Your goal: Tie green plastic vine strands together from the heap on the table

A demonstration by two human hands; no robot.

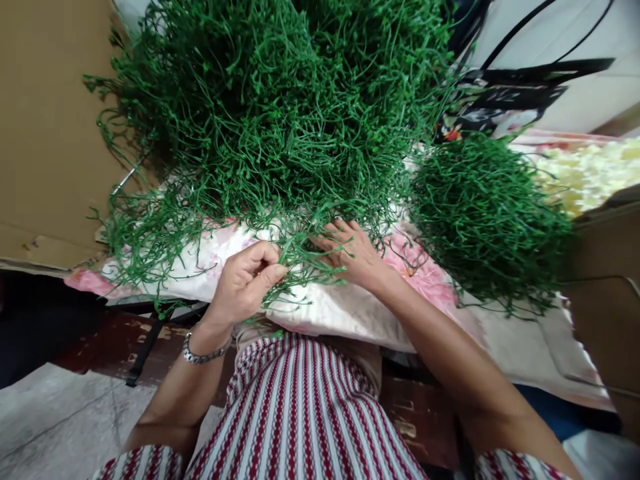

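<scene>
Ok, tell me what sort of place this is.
Likely a makeshift indoor work spot, perhaps at home: green stems lie heaped over a flowered cloth, cardboard stands at the left, and tiled floor shows below.

Green stems (280, 127); red-and-white striped shirt (300, 407); pink-flowered cloth (425, 263).

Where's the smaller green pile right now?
Head view, right side: the smaller green pile lies on the flowered cloth, right of the larger green pile and of the right hand.

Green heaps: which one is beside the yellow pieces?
The smaller heap at the picture's right; the larger heap stands left, away from the yellow pieces.
</scene>
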